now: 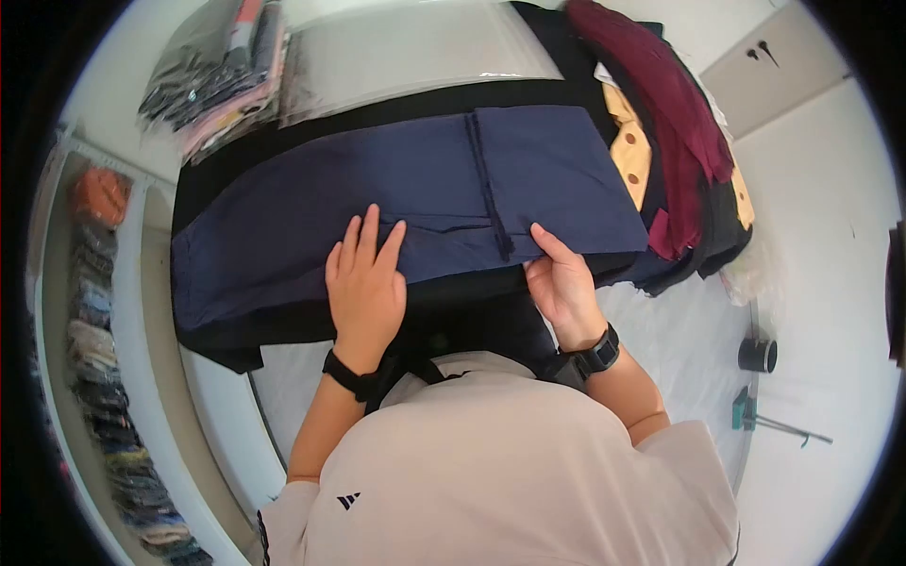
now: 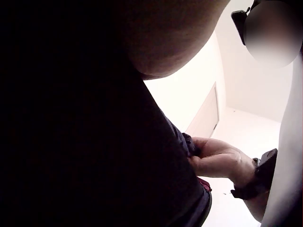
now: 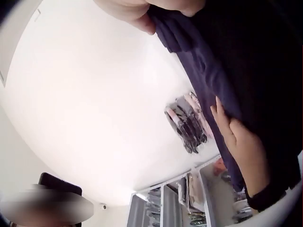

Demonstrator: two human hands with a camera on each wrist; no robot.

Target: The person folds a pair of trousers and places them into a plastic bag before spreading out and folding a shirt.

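A navy cloth garment [image 1: 311, 179] lies flat and lengthwise across a black cloth [image 1: 293, 330] on the table. Its right end is doubled back as a folded panel [image 1: 557, 160] with a dark raised edge. My left hand [image 1: 368, 283] rests on the garment's near middle, palm down, fingers spread and straight. At the near edge of the panel, my right hand [image 1: 566, 288] pinches the cloth, thumb on top and fingers tucked beneath. The right wrist view shows the right hand [image 3: 137, 12] at the garment's edge from below, its fingers partly cut off.
Clear plastic bags [image 1: 415, 52] lie behind the garment, beside a stack of bagged clothes [image 1: 217, 85] at the back left. Maroon cloth [image 1: 651, 113] and a spotted yellow cloth [image 1: 630, 156] are heaped on the right. A shelf [image 1: 156, 283] with packed clothes stands left.
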